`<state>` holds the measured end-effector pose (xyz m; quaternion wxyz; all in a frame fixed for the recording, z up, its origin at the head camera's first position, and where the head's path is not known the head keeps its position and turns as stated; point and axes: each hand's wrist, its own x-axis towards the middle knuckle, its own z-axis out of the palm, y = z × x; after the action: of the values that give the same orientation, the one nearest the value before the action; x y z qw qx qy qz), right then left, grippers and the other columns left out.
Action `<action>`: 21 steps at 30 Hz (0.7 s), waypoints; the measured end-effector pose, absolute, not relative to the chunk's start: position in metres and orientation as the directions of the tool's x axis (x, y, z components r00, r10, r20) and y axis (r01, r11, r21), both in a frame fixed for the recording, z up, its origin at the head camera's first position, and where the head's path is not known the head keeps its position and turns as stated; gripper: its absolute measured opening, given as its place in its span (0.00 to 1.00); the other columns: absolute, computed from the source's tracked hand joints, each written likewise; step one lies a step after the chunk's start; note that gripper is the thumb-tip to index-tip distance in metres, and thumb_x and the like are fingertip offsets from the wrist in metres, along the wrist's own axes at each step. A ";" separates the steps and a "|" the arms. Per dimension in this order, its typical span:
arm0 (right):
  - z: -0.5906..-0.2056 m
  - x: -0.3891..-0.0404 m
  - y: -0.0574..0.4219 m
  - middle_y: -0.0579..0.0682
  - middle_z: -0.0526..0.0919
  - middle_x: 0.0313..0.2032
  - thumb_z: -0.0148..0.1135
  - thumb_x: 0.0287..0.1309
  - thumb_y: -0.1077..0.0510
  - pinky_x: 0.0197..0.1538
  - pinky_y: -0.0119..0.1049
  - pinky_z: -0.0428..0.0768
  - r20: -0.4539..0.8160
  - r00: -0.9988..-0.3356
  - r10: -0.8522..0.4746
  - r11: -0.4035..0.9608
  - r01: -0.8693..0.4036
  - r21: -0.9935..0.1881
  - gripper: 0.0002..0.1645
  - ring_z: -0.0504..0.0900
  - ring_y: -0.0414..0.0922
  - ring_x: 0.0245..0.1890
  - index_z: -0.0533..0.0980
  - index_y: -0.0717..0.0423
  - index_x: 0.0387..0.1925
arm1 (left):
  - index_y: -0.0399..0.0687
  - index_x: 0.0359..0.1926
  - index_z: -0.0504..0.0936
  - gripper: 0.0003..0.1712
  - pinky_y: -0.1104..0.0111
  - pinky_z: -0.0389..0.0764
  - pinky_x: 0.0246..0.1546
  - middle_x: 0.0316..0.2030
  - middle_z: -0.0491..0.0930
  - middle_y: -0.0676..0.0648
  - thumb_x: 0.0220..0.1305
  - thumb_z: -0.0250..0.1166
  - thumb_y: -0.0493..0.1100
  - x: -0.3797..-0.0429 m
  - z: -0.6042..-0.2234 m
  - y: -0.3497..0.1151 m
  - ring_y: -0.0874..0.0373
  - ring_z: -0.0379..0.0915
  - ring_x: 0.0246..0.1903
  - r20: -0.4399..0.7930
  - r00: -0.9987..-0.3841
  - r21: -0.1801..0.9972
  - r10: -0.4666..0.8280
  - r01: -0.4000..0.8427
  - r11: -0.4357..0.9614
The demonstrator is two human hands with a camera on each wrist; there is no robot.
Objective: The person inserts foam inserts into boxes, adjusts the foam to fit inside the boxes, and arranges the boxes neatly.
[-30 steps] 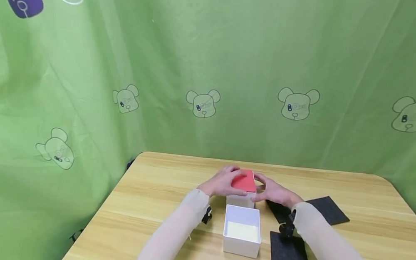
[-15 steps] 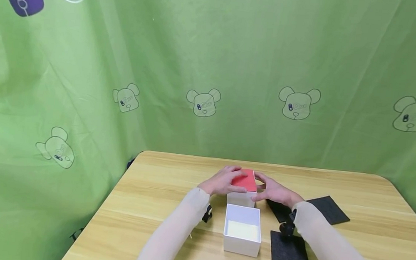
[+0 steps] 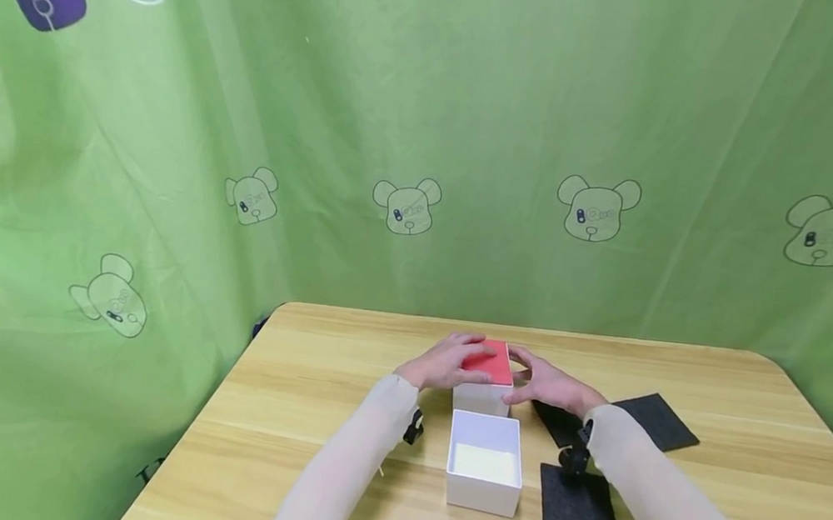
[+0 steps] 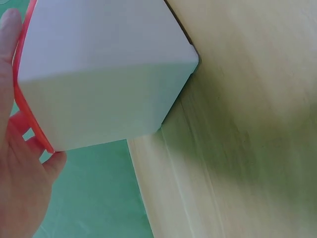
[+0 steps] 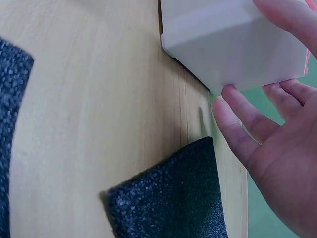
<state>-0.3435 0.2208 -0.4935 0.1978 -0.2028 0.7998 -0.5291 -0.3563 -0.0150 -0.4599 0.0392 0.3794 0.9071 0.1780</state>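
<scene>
A green fabric curtain, printed with bear heads, hangs at the far and left sides. Before it stands a light wood-grain table. Two off-white sleeves reach over it from the near side.

A black, rough-textured sheet lies at right, partly covered by the right forearm; whether the black portion left of that forearm belongs to the same sheet cannot be told. A smaller-looking black square sheet lies nearer, right of the open-topped white rectangular box, whose floor shows pale yellow.

Just beyond that box, centrally on the table, is a white rectangular box with a flat red top, held between both hands. The left hand grips it from the left, fingers apart and bent over the red top, fingertips at its far edge, thumb toward the near edge. The right hand holds the right side, thumb near, fingers spread and curved about the far corner.

A small black device is worn at the right wrist, another at the left.
</scene>
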 end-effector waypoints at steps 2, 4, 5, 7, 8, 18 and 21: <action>-0.494 -0.344 0.221 0.62 0.45 0.71 0.73 0.48 0.57 0.62 0.58 0.63 -0.094 -0.837 -0.539 0.364 -0.130 -0.922 0.61 0.60 0.64 0.64 0.43 0.59 0.73 | 0.60 0.67 0.67 0.33 0.58 0.55 0.66 0.70 0.54 0.47 0.63 0.56 0.63 -0.356 -0.461 -0.015 0.53 0.48 0.68 0.067 -0.709 0.351 0.702 0.675 0.649; -0.494 -0.345 0.222 0.62 0.46 0.71 0.73 0.48 0.58 0.62 0.59 0.63 -0.090 -0.837 -0.540 0.369 -0.140 -0.919 0.60 0.61 0.64 0.64 0.43 0.59 0.72 | 0.60 0.67 0.67 0.33 0.58 0.54 0.67 0.70 0.55 0.47 0.64 0.55 0.63 -0.356 -0.461 -0.014 0.53 0.48 0.68 0.073 -0.707 0.346 0.703 0.679 0.647; -0.495 -0.346 0.222 0.62 0.46 0.71 0.73 0.48 0.57 0.62 0.59 0.63 -0.088 -0.838 -0.539 0.372 -0.143 -0.917 0.60 0.61 0.64 0.63 0.43 0.59 0.72 | 0.60 0.67 0.67 0.33 0.59 0.53 0.67 0.70 0.55 0.47 0.64 0.55 0.63 -0.356 -0.462 -0.014 0.53 0.48 0.68 0.077 -0.707 0.344 0.703 0.681 0.647; -0.496 -0.346 0.222 0.62 0.46 0.71 0.73 0.48 0.57 0.62 0.59 0.63 -0.086 -0.838 -0.538 0.374 -0.147 -0.916 0.60 0.61 0.64 0.63 0.43 0.60 0.72 | 0.59 0.66 0.68 0.32 0.59 0.51 0.68 0.70 0.56 0.46 0.64 0.55 0.62 -0.356 -0.462 -0.014 0.52 0.48 0.68 0.089 -0.704 0.331 0.705 0.688 0.645; -0.496 -0.346 0.222 0.62 0.46 0.71 0.73 0.48 0.57 0.62 0.59 0.63 -0.087 -0.838 -0.538 0.376 -0.147 -0.915 0.60 0.61 0.64 0.63 0.43 0.60 0.72 | 0.58 0.66 0.69 0.31 0.59 0.51 0.68 0.69 0.57 0.46 0.65 0.56 0.62 -0.355 -0.463 -0.014 0.52 0.48 0.68 0.097 -0.701 0.323 0.706 0.693 0.644; -0.497 -0.347 0.222 0.62 0.44 0.72 0.71 0.50 0.57 0.62 0.59 0.62 -0.102 -0.839 -0.535 0.386 -0.135 -0.913 0.60 0.58 0.65 0.65 0.42 0.60 0.73 | 0.55 0.64 0.72 0.28 0.59 0.46 0.69 0.70 0.57 0.47 0.67 0.55 0.59 -0.352 -0.462 -0.014 0.49 0.46 0.69 0.110 -0.684 0.286 0.721 0.716 0.637; -0.497 -0.347 0.222 0.61 0.44 0.72 0.72 0.49 0.56 0.62 0.59 0.62 -0.100 -0.839 -0.535 0.383 -0.135 -0.914 0.60 0.58 0.65 0.65 0.42 0.59 0.73 | 0.55 0.64 0.72 0.28 0.59 0.46 0.69 0.70 0.57 0.50 0.66 0.55 0.59 -0.351 -0.461 -0.013 0.49 0.46 0.69 0.109 -0.690 0.306 0.716 0.708 0.636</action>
<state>-0.3469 0.2223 -0.4969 0.1939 -0.2069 0.8086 -0.5155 -0.3514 -0.0129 -0.4609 0.0115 0.3936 0.9044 0.1644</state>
